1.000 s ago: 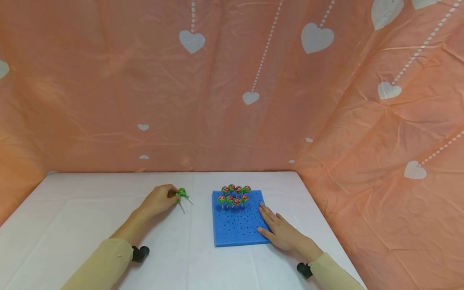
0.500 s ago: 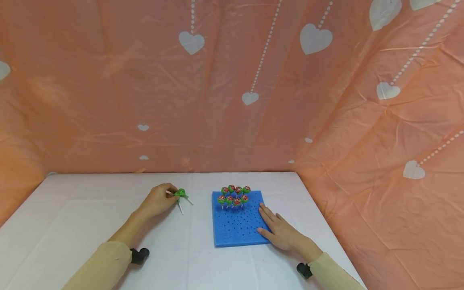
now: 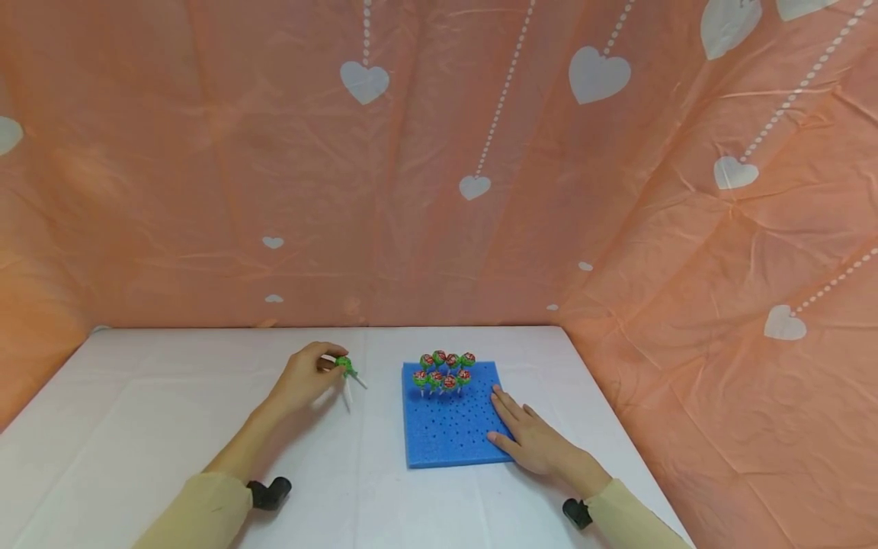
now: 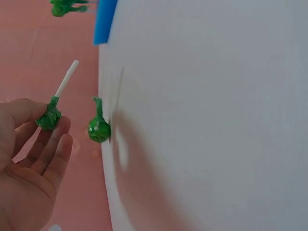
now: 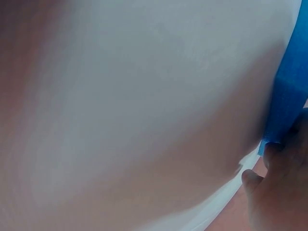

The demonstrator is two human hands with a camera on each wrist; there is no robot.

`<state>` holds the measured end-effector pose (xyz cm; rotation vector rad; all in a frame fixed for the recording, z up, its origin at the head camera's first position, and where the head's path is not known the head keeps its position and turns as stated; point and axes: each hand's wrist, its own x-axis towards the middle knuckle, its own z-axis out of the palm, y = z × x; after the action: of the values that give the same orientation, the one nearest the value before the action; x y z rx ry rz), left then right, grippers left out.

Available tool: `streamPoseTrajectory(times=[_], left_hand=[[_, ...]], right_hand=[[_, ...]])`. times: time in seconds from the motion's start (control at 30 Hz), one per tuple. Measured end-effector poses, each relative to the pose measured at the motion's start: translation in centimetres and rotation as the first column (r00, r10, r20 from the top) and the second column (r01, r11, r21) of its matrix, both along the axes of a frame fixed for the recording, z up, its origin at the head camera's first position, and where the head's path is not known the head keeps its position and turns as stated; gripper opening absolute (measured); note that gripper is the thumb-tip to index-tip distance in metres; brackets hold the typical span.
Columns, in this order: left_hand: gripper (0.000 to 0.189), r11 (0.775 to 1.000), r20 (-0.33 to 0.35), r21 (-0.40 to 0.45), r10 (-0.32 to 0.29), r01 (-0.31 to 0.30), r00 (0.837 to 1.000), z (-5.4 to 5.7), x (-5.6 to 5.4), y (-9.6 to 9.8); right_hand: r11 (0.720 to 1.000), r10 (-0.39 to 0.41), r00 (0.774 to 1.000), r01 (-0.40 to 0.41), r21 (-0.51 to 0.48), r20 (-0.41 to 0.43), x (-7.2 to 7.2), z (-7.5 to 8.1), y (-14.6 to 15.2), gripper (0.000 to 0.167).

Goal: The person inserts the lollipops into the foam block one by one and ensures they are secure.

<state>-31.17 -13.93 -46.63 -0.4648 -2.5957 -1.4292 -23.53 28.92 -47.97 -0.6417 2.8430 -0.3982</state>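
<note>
Between thumb and fingers, my left hand (image 3: 305,379) pinches a green-wrapped lollipop (image 4: 48,119) by its head, the white stick pointing away from the palm. A second green lollipop (image 4: 99,130) lies on the white table just beside those fingers. My right hand (image 3: 531,436) rests with extended fingers on the right edge of a blue foam board (image 3: 439,450) full of small holes. Several red-and-green lollipops (image 3: 449,383) stand upright in two rows toward the board's far side. In the right wrist view, the right hand is dark and partly cut off.
The white-covered table (image 3: 171,396) ends at an orange curtain (image 3: 425,252) with hearts at the back and right. The foam board sits right of the table's middle, a short gap from the left hand.
My left hand has shifted slightly right, and the stick of the pinched lollipop has swung a little. The right hand and the foam board stay in place.
</note>
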Motion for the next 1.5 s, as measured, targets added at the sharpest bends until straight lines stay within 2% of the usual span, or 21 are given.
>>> streamPoseTrajectory(times=[0.1,0.27,0.37,0.53,0.97,1.17,1.33,1.5], left_hand=[[0.028,0.999,-0.004,0.034,0.008,-0.007,1.000,0.4,0.5,0.5],[0.030,0.995,0.037,0.098,0.007,-0.010,0.999,1.2,1.4,1.6],[0.029,0.991,0.059,0.133,0.006,-0.013,0.998,1.3,1.8,2.3],[0.024,0.984,0.056,0.177,-0.005,-0.005,0.998,1.4,2.4,3.6],[0.026,0.957,-0.059,0.278,-0.072,0.085,0.996,1.8,3.3,7.0],[0.027,0.940,-0.065,0.320,-0.105,0.120,0.992,1.8,3.6,8.3],[0.028,0.939,-0.060,0.324,-0.104,0.118,0.993,1.9,4.0,9.3],[0.029,0.946,-0.093,0.302,-0.095,0.119,0.991,1.7,4.3,10.2]], right_hand=[[1.000,-0.001,1.000,0.001,-0.003,-0.003,0.0,0.0,0.0,0.080],[1.000,-0.004,1.000,0.004,-0.009,-0.009,0.1,0.0,0.0,0.079],[1.000,-0.006,1.000,0.006,-0.006,-0.008,0.1,-0.1,0.0,0.079],[1.000,-0.011,1.000,0.011,-0.003,-0.005,0.0,-0.1,0.0,0.080],[1.000,-0.003,1.000,0.003,-0.009,-0.004,0.0,0.0,0.0,0.079],[1.000,-0.001,1.000,0.002,0.006,-0.015,0.0,-0.2,0.1,0.078],[1.000,-0.009,1.000,0.009,0.004,-0.008,0.0,-0.1,0.1,0.078],[1.000,-0.007,1.000,0.007,0.005,-0.006,0.1,-0.1,0.0,0.079]])
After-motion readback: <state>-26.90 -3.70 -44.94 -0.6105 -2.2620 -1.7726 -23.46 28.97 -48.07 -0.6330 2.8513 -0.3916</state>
